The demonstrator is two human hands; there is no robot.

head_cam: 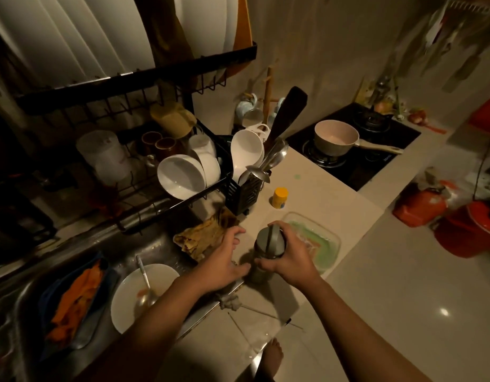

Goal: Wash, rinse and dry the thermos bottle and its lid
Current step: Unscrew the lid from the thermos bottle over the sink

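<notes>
A grey thermos bottle (261, 272) stands upright on the counter near its front edge. Its grey lid (269, 241) with a strap handle sits on top. My right hand (292, 256) wraps around the lid and the bottle's upper part from the right. My left hand (224, 260) lies just left of the bottle, fingers spread, with its fingertips at the bottle's lower side. The bottle's lower body is partly hidden by both hands.
A steel sink (144, 244) at the left holds a white plate (136, 293) with a spoon and a tray with orange cloth (73, 301). A dish rack (166, 188), a utensil caddy (245, 193), a yellow-capped bottle (280, 198), a glass tray (318, 244) and a rag (202, 238) surround the thermos. A stove with a pot (336, 137) lies beyond.
</notes>
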